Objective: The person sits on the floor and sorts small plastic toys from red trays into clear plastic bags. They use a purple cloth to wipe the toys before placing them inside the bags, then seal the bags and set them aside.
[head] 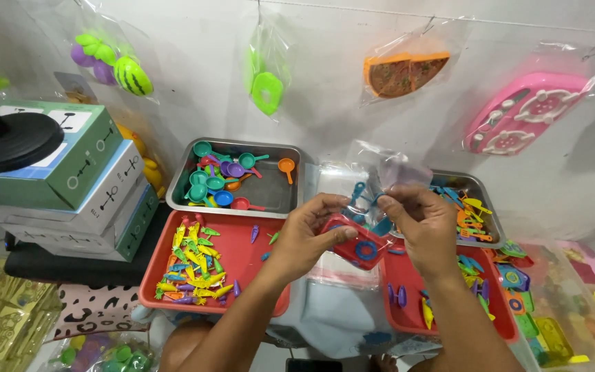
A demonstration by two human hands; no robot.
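My left hand (306,233) grips a red toy piece with a blue ring on it (357,244), which sits inside a clear plastic bag (380,176). Above it, my right hand (423,222) pinches the bag's open top, where a small blue utensil toy (358,191) pokes up. Both hands meet over the gap between two red trays. The bag's lower part is hidden behind the hands.
A red tray (246,258) of small colourful toy pieces lies left; another red tray (408,272) lies right. A metal tray (277,193) holds toy pans; a second metal tray (480,186) holds toy utensils. Stacked boxes (84,186) stand left. Bagged toys hang on the wall.
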